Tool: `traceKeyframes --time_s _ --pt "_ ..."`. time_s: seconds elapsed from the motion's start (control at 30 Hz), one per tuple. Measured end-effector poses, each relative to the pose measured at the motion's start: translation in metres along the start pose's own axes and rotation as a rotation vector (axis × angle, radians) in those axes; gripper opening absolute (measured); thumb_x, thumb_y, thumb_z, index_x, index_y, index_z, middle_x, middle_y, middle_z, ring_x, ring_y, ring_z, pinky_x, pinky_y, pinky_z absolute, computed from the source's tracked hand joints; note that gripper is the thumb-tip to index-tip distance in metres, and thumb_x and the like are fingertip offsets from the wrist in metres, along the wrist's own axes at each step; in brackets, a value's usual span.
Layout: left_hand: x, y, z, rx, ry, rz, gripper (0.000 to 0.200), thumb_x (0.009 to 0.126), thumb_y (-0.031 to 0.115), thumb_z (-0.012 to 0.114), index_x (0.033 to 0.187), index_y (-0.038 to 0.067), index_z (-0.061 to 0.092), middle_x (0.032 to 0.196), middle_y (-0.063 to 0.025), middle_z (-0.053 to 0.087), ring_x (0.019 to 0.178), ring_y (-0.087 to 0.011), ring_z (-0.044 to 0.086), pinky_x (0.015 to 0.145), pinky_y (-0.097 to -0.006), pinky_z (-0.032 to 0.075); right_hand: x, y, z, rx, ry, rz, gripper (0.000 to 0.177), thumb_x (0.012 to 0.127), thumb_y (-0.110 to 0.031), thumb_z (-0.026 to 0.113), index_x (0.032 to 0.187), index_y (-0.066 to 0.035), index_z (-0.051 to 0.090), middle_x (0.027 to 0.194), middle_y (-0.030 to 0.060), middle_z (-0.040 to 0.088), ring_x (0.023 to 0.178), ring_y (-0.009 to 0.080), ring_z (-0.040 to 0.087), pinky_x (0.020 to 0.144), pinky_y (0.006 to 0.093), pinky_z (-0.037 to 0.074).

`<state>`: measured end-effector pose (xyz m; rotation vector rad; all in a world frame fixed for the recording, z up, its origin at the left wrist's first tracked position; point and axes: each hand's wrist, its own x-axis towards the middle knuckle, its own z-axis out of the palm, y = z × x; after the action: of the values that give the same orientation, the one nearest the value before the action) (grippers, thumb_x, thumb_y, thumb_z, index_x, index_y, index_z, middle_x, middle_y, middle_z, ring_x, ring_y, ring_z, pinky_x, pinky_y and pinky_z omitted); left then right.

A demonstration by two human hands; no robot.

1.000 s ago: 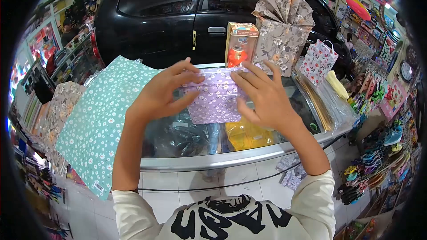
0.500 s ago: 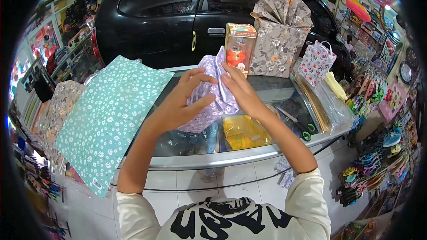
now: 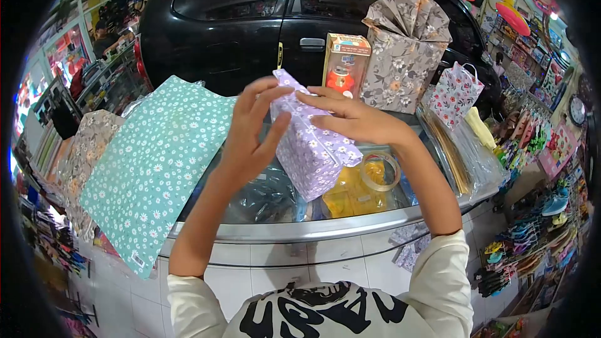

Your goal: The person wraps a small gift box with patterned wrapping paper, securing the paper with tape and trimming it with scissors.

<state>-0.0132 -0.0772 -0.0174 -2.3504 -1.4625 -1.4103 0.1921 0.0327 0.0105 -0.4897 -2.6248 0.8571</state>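
A package wrapped in lilac paper with small white flowers [image 3: 313,156] is tilted over the glass counter, a folded flap along its top. On its upper left edge are the fingertips of my left hand [image 3: 253,122], fingers spread and thumb apart. My right hand [image 3: 354,116] lies across the upper right of the paper, its fingers stretched out flat. Both hands touch the wrapping; its underside is hidden. A roll of clear tape [image 3: 380,172] sits just below my right hand.
Mint daisy paper [image 3: 163,156] covers the counter's left. Behind stand a boxed red toy [image 3: 344,66] and a large grey floral package [image 3: 407,56]. A small floral bag [image 3: 457,91] and plastic sleeves [image 3: 466,156] lie right. A black car [image 3: 219,44] stands beyond.
The lilac package has turned and its flap lies flatter. My right hand has swung to lie across it. The tape roll has come into view, and the green-handled scissors are hidden behind my right arm.
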Motion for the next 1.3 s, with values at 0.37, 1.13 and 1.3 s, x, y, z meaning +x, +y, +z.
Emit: traceKeyframes --time_s 0.37,1.13,1.3 --pt "0.007 -0.021 0.005 0.152 -0.091 0.134 0.037 0.094 0.016 0.044 0.129 0.009 0.055 0.137 -0.0097 0.05 0.128 -0.0263 0.045 0.113 -0.0471 0.019 -0.019 -0.04 0.001 -0.052 0.309 -0.396 0.031 0.086 -0.023 0.065 0.108 -0.002 0.057 0.11 0.013 0.058 0.105 0.0286 0.055 0.093 0.0355 0.043" --pt "0.012 -0.021 0.013 0.138 -0.034 0.154 0.033 0.093 0.009 0.043 0.121 0.008 0.061 0.133 -0.0096 0.054 0.13 -0.0263 0.044 0.114 -0.0467 0.015 -0.061 -0.005 0.04 -0.496 0.465 -0.587 0.039 0.077 -0.005 0.066 0.116 -0.005 0.063 0.126 0.011 0.059 0.119 0.0252 0.055 0.1 0.0416 0.04" --pt "0.01 -0.023 0.017 0.073 0.017 0.14 0.029 0.093 0.013 0.049 0.118 0.009 0.062 0.131 -0.0104 0.056 0.13 -0.0278 0.044 0.114 -0.0472 0.016 -0.059 -0.009 0.053 -0.203 0.598 -0.497 0.033 0.078 -0.005 0.066 0.111 -0.004 0.065 0.122 0.0115 0.061 0.114 0.0254 0.058 0.098 0.0398 0.042"
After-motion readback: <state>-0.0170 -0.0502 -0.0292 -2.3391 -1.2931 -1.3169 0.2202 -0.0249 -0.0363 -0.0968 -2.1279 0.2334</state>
